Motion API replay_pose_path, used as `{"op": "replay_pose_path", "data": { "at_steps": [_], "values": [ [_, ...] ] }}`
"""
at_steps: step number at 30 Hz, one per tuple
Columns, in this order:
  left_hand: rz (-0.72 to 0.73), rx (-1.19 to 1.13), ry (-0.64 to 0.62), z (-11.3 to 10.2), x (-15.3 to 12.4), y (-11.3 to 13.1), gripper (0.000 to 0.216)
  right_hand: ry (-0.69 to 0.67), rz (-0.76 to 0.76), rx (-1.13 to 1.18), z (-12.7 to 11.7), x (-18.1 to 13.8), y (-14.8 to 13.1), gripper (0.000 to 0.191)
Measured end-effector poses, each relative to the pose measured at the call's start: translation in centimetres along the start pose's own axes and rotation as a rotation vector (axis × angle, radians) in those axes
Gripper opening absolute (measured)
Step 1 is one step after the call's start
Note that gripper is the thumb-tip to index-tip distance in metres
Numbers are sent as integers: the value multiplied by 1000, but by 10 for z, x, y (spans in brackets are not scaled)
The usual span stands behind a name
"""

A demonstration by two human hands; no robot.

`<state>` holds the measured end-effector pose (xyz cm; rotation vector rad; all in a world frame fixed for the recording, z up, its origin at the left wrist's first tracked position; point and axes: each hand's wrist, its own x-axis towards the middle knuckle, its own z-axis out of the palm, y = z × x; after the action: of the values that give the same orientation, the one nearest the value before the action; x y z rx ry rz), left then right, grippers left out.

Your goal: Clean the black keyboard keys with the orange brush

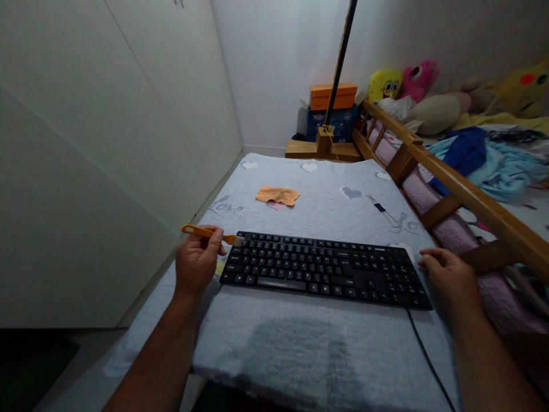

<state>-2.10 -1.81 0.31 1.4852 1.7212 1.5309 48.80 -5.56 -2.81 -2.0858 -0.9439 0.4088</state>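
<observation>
From my remote seat, through the head camera, I saw a black, full-size plastic keyboard lying flat on a pale blue-grey quilted cover printed with hearts and lettering. Its space bar faced the person, and its long side ran across the view, slightly slanted, the right end nearer to me. A thin black cable ran from near its right end toward the bottom of my view.

The left hand was closed around a slim orange-yellow brush with a hole at the end of its handle. I could see its short, pale bristles at the keyboard's far left corner, over the keys there; whether they pressed down, I could not tell. The right hand sat just beside the keyboard's right end with its fingers loosely bent, and I could not make out whether anything was between them.

Beyond the keyboard, a crumpled orange cloth lay left of centre, and a thin wire tool with a black middle sleeve lay to the right, well apart from the cloth. Along the right side I saw a brown wooden bed rail, with a yellow plush toy and a bright pink plush toy beyond it. By the far wall, an orange cardboard box rested on a dark blue box.
</observation>
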Motion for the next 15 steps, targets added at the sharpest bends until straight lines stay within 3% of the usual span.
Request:
{"op": "replay_pose_path", "data": {
  "at_steps": [9, 15],
  "values": [
    [86, 68, -33, -1, -3, -7, 16, 9, -30, -45, -1, 1, 1, 36],
    [204, 241, -109, -9, -5, -5, 21, 16, -12, -55, -2, -2, -5, 38]
  ]
}}
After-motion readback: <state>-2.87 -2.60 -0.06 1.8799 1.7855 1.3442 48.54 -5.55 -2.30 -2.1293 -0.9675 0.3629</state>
